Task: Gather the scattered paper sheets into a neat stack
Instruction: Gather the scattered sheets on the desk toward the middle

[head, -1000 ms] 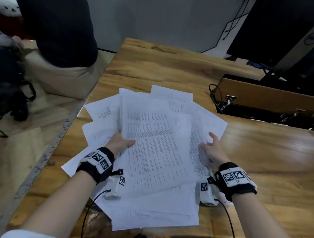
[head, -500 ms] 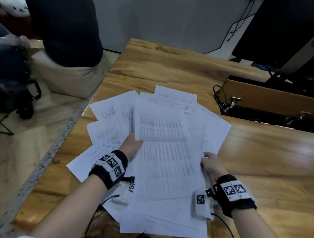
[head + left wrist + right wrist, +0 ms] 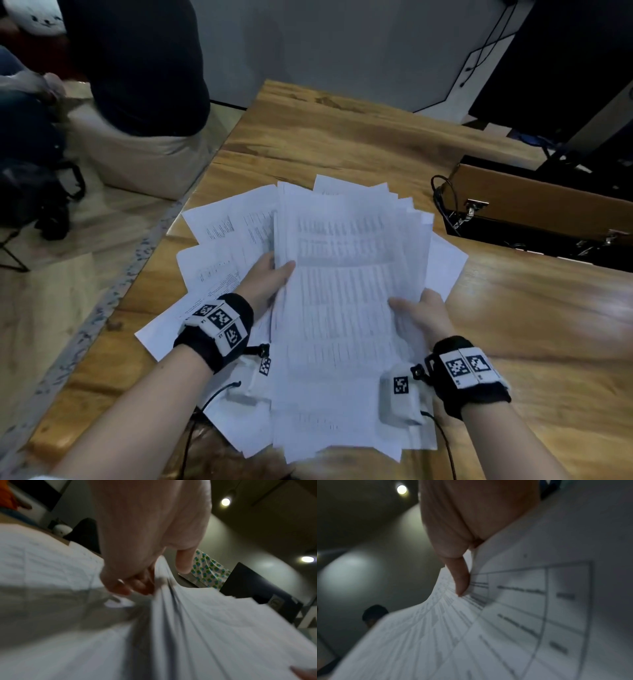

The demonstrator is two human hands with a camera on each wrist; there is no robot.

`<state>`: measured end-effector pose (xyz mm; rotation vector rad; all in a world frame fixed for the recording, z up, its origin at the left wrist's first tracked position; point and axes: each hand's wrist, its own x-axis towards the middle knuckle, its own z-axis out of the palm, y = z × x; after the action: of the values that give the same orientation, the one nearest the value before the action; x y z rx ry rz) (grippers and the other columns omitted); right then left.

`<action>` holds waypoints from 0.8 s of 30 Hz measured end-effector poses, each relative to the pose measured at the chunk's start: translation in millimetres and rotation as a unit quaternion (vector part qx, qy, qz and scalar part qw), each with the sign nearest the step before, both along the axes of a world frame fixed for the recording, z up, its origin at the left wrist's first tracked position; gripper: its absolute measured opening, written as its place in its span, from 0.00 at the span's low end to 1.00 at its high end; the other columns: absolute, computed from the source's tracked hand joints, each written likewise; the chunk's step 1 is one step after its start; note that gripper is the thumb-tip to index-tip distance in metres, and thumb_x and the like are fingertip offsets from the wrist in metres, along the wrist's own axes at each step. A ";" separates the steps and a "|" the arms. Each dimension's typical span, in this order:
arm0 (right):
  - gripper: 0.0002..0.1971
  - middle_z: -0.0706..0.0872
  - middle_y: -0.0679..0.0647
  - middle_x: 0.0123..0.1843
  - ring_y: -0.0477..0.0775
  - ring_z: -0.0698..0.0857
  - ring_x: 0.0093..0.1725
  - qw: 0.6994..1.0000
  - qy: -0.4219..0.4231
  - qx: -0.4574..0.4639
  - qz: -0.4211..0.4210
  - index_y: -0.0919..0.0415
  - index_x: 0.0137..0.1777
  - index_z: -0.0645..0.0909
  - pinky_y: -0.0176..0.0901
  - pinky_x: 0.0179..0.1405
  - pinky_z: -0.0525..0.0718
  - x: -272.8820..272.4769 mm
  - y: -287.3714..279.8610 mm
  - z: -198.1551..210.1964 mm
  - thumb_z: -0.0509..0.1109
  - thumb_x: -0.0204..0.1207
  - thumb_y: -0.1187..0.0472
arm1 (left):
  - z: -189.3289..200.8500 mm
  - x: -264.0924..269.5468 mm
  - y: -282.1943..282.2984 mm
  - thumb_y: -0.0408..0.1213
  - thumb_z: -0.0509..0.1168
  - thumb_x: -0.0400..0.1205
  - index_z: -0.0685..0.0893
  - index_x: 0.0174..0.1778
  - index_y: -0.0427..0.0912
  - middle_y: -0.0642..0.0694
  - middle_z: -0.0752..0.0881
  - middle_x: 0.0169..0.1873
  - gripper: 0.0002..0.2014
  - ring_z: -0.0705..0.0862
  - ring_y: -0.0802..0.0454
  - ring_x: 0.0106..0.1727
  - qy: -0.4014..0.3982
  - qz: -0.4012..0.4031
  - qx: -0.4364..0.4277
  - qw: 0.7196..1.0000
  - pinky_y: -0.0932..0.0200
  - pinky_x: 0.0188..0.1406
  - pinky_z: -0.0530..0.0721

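Observation:
A loose bundle of printed white sheets (image 3: 346, 301) is held between both hands above the wooden table (image 3: 359, 144). My left hand (image 3: 270, 281) grips the bundle's left edge, thumb on top; the left wrist view shows its fingers (image 3: 130, 586) curled under the paper (image 3: 197, 628). My right hand (image 3: 416, 313) pinches the right edge, and its thumb (image 3: 460, 580) presses on the printed top sheet (image 3: 513, 615). More sheets (image 3: 219, 246) lie fanned out on the table to the left, and one sheet (image 3: 443, 263) sticks out at the right.
An open box with cables (image 3: 534, 219) sits in a gap at the table's right. A person in dark clothes (image 3: 137, 61) sits on a cushion beyond the left edge. A dark bag (image 3: 37, 195) lies on the floor at the left.
Both hands have moved inward and closed on the sheets, squaring the middle pile into a narrower bundle and lifting it. The right hand went from flat on the paper to pinching the edge.

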<state>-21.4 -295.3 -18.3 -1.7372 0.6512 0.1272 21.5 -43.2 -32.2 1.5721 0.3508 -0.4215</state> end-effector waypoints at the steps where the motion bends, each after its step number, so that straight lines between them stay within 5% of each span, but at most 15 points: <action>1: 0.11 0.88 0.64 0.45 0.63 0.87 0.43 1.000 -0.005 -0.008 -0.017 0.70 0.52 0.80 0.52 0.38 0.88 4.2 -5.0 0.3 0.72 0.70 0.71 | -2.6 2.1 9.1 0.44 0.61 0.82 0.68 0.75 0.44 0.43 0.73 0.73 0.25 0.74 0.42 0.71 -0.011 0.010 0.084 0.996 0.49 0.69 0.73; 4: 0.15 0.89 0.65 0.50 0.67 0.88 0.48 0.998 0.000 -0.039 -0.059 0.65 0.51 0.81 0.66 0.51 0.87 15.4 -17.0 -6.4 0.75 0.63 0.67 | -11.3 5.4 41.8 0.46 0.64 0.78 0.66 0.74 0.44 0.40 0.62 0.76 0.29 0.63 0.37 0.76 0.008 -0.012 0.383 0.924 0.44 0.75 0.63; 7: 0.17 0.89 0.66 0.49 0.67 0.89 0.47 0.997 0.009 -0.056 -0.059 0.60 0.47 0.80 0.66 0.48 0.88 26.1 -23.9 -24.7 0.76 0.57 0.62 | -13.4 4.0 55.1 0.44 0.68 0.76 0.67 0.72 0.39 0.39 0.61 0.73 0.30 0.62 0.37 0.73 0.020 -0.013 0.421 0.907 0.46 0.73 0.62; 15: 0.12 0.86 0.62 0.45 0.61 0.86 0.42 0.998 0.012 -0.057 0.028 0.67 0.55 0.76 0.46 0.34 0.85 29.4 15.7 -10.2 0.69 0.72 0.70 | -4.9 7.9 34.3 0.38 0.63 0.80 0.69 0.72 0.37 0.37 0.74 0.72 0.24 0.75 0.40 0.71 0.018 -0.096 0.307 0.947 0.53 0.68 0.72; 19: 0.15 0.85 0.67 0.53 0.65 0.86 0.47 0.999 0.017 0.000 0.033 0.68 0.62 0.74 0.54 0.40 0.88 26.0 16.8 -14.0 0.65 0.75 0.74 | -7.2 4.7 23.2 0.36 0.60 0.82 0.69 0.70 0.33 0.43 0.77 0.65 0.21 0.78 0.42 0.62 0.021 -0.095 0.268 0.958 0.56 0.57 0.75; 22: 0.19 0.84 0.63 0.58 0.59 0.86 0.50 0.998 0.008 0.038 0.044 0.64 0.65 0.70 0.48 0.43 0.88 13.3 21.1 -19.8 0.66 0.76 0.73 | -21.5 3.3 20.7 0.37 0.59 0.82 0.76 0.68 0.36 0.41 0.84 0.60 0.19 0.84 0.39 0.58 0.036 -0.049 0.176 0.983 0.46 0.62 0.82; 24: 0.20 0.84 0.60 0.56 0.55 0.86 0.49 0.997 0.000 0.062 0.035 0.63 0.65 0.68 0.38 0.36 0.87 3.5 24.7 -17.9 0.67 0.76 0.72 | -32.8 0.1 19.3 0.38 0.58 0.82 0.77 0.68 0.39 0.39 0.85 0.61 0.18 0.84 0.38 0.59 0.035 -0.009 0.122 0.992 0.41 0.63 0.82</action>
<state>-17.9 -270.7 -36.2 -1.6413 0.5719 0.2126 21.6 -24.0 -65.0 1.8018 0.4559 -0.4621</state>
